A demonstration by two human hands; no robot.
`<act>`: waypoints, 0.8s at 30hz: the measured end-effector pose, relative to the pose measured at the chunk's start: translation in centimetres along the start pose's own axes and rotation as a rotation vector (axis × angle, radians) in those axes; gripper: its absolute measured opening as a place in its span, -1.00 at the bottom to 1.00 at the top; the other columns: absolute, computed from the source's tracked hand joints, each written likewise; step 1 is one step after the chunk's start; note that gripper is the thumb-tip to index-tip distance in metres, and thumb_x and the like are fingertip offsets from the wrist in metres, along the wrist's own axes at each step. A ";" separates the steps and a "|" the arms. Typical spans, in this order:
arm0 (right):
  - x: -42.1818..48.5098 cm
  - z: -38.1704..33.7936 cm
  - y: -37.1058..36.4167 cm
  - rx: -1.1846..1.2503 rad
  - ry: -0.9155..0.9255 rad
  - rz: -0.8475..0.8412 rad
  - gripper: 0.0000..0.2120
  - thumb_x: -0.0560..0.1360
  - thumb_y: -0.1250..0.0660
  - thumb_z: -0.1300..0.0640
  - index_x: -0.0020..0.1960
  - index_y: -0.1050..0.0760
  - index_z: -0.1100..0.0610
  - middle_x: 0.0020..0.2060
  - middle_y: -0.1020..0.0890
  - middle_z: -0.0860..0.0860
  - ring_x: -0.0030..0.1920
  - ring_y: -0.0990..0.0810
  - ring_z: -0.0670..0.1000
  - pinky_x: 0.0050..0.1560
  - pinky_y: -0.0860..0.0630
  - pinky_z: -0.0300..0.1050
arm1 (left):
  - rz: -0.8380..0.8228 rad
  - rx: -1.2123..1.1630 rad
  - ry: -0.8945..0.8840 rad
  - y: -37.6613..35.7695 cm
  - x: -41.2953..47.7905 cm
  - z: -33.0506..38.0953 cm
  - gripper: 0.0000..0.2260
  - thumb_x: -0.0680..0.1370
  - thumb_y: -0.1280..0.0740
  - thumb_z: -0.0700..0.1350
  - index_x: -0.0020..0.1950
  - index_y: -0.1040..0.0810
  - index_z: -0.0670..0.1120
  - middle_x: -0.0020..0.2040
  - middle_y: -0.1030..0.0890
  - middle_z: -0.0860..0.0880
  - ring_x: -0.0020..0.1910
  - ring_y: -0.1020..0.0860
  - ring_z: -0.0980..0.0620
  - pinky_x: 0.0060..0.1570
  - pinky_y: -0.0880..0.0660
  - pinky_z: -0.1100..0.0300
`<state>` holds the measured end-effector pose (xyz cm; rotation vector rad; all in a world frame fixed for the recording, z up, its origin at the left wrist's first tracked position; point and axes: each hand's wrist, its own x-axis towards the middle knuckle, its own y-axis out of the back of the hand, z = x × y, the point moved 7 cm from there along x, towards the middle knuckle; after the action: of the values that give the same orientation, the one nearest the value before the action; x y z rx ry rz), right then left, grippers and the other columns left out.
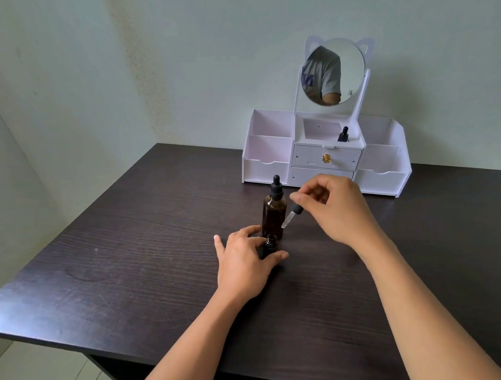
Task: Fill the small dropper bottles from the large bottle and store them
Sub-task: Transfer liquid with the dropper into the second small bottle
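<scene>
A large amber bottle (273, 216) with a black dropper cap stands on the dark table (129, 259). Just in front of it is a small dark dropper bottle (270, 243), uncapped, held at its base by my left hand (243, 265). My right hand (337, 207) pinches a small dropper (290, 216) by its black cap. Its clear glass tube slants down to the left, with the tip above the small bottle and beside the large one. Another small dropper bottle (343, 135) stands capped in the organiser's middle top compartment.
A white organiser (265, 167) with open side compartments, two drawers and a round cat-ear mirror (334, 72) stands at the table's back edge against the wall. The table's left and front edges drop to a tiled floor.
</scene>
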<state>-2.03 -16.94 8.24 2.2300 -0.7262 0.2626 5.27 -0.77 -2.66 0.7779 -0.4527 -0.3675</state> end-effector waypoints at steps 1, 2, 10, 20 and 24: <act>0.1 0.6 0.2 -0.016 -0.026 0.020 -0.89 0.48 -0.47 -0.02 -0.16 -0.60 -0.01 -0.33 -0.61 -0.09 -0.33 -0.51 -0.19 -0.29 -0.40 -0.38 | -0.002 0.002 0.003 0.0 0.0 0.0 -0.61 0.44 -0.39 0.31 0.16 -0.66 0.15 0.40 -0.43 0.19 0.43 -0.27 0.15 0.50 0.21 -0.21; 0.1 1.4 0.3 -0.032 -0.054 0.033 -0.89 0.49 -0.47 -0.01 -0.16 -0.59 0.00 -0.33 -0.61 -0.08 -0.36 -0.50 -0.19 -0.30 -0.38 -0.36 | -0.004 0.003 0.005 0.0 0.0 0.0 -0.60 0.44 -0.39 0.31 0.17 -0.66 0.14 0.40 -0.43 0.19 0.43 -0.27 0.15 0.50 0.21 -0.21; -0.3 5.1 -3.2 -0.173 -0.159 -0.104 -0.93 0.54 -0.39 0.11 -0.01 -0.60 -0.03 -0.18 -0.63 -0.12 -0.18 -0.56 -0.16 -0.10 -0.51 -0.19 | 0.001 0.004 0.000 0.0 -0.1 0.1 -0.58 0.43 -0.39 0.31 0.17 -0.66 0.12 0.40 -0.43 0.18 0.42 -0.29 0.15 0.50 0.20 -0.21; -0.4 6.6 -5.6 -0.331 -0.164 -0.185 -0.81 0.53 -0.40 0.09 0.13 -0.52 -0.03 -0.02 -0.63 -0.07 -0.07 -0.60 -0.05 -0.05 -0.60 -0.05 | 0.002 0.016 0.004 0.1 -0.1 0.1 -0.59 0.44 -0.39 0.31 0.17 -0.66 0.11 0.40 -0.43 0.18 0.42 -0.29 0.15 0.50 0.20 -0.21; -0.4 6.7 -5.5 -0.336 -0.180 -0.206 -0.75 0.52 -0.43 0.08 0.17 -0.52 -0.01 -0.01 -0.63 -0.07 -0.06 -0.60 -0.05 -0.02 -0.60 -0.05 | -0.002 0.022 0.010 0.2 0.0 0.1 -0.58 0.44 -0.38 0.30 0.19 -0.65 0.10 0.41 -0.42 0.17 0.43 -0.29 0.14 0.51 0.20 -0.21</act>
<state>0.55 -18.59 0.09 2.0006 -0.5792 -0.1547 5.28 -0.69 -2.41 0.8016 -0.4478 -0.3608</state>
